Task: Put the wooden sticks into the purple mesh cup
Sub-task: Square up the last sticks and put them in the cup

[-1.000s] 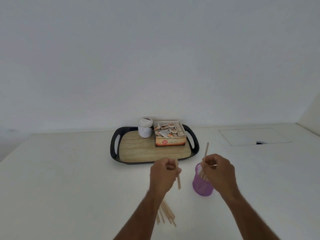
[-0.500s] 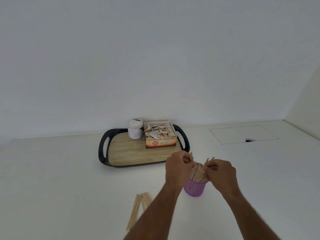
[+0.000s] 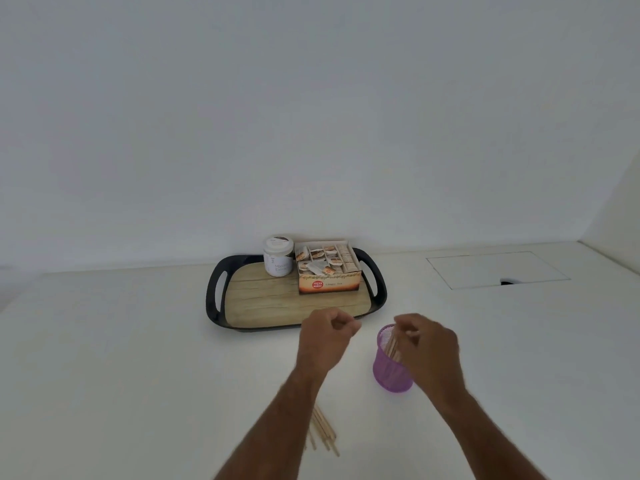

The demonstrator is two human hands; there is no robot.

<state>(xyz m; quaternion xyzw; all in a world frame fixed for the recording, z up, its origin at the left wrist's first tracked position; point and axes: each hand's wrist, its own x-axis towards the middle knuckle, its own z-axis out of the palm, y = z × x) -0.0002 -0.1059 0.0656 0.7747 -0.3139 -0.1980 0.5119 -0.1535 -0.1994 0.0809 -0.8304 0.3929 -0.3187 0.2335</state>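
Note:
The purple mesh cup (image 3: 388,370) stands upright on the white table, in front of the tray. A bundle of wooden sticks (image 3: 392,344) leans inside it, with the tops just above the rim. My right hand (image 3: 426,348) covers the cup's right side, its fingers curled on the tops of those sticks. My left hand (image 3: 325,336) hovers to the left of the cup as a loose fist, and I see nothing in it. Several loose wooden sticks (image 3: 325,430) lie on the table near me, partly hidden under my left forearm.
A black-rimmed tray (image 3: 215,299) with a wood-look floor sits behind the hands. It holds a white jar (image 3: 277,255) and an open box of tea bags (image 3: 327,271). A flush hatch panel (image 3: 495,270) lies in the tabletop at the right. A white wall rises behind.
My left hand has drawn back from the cup to its left and now looks empty. My right hand stays on the sticks in the cup. The view has shifted slightly.

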